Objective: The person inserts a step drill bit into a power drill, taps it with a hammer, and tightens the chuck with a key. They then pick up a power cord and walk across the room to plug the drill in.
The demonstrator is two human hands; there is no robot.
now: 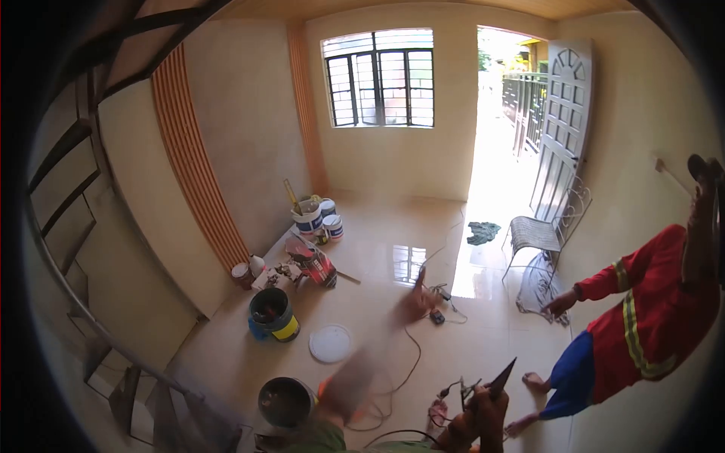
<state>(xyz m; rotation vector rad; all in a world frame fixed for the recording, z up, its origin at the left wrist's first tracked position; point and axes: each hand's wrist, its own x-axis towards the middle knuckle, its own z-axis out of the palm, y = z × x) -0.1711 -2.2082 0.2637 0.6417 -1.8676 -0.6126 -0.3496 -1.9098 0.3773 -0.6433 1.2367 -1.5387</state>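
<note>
My left hand (415, 306) reaches forward over the tiled floor, smeared by motion, with one digit pointing up. A thin wire (434, 258) shows close by its fingertips, and its grip is blurred. My right hand (482, 417), low in the view, is closed around a dark tool with a pointed tip (503, 377). Thin cable ends (466, 389) stick out beside that hand. On the floor beyond my left hand lie a small dark plug-like piece (437, 318) and a cord (414, 355) that curls back toward me.
A person in a red shirt (642, 325) stands at right, an arm raised with a long-handled tool (672, 177) by the wall. Buckets (287, 404) (273, 313), a white lid (330, 343) and paint pails (307, 217) stand left. A chair (535, 234) is near the open door (563, 113).
</note>
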